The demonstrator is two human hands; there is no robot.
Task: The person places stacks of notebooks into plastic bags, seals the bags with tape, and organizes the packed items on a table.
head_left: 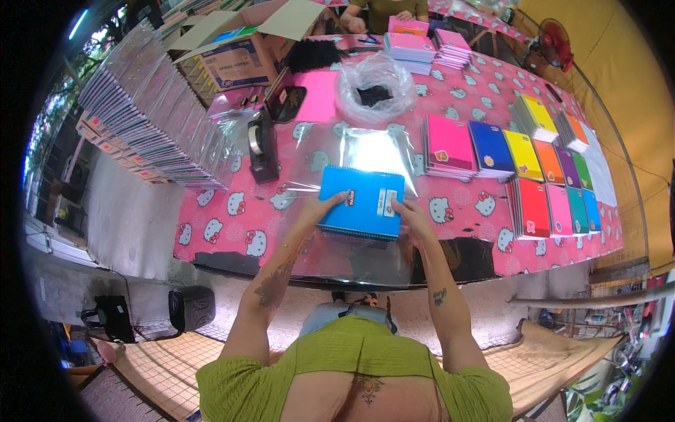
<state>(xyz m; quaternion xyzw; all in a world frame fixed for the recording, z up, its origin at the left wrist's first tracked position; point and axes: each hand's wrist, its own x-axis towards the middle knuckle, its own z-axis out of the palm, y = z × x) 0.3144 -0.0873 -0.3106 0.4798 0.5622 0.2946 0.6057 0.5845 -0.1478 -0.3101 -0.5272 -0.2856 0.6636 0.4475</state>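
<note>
A stack of blue spiral notebooks [369, 197] lies in front of me at the near part of the table, its wire spirals along the far and near edges. Closed on its left side is my left hand [327, 207], the thumb on the top cover. My right hand [413, 219] grips the right side, thumb by a white label. Beneath the notebooks spreads a clear plastic sheet [406, 151], shiny with reflected light. Its near part reaches the table's front edge. The fingers under the stack are hidden.
A black tape dispenser [262, 151] stands left of the sheet. Further left rise tall stacks of wrapped notebooks [151, 98] and an open carton [239, 63]. Colourful notebook piles [450, 144] fill the right. A plastic bag roll [376, 84] and a co-worker's hand [356, 25] are beyond.
</note>
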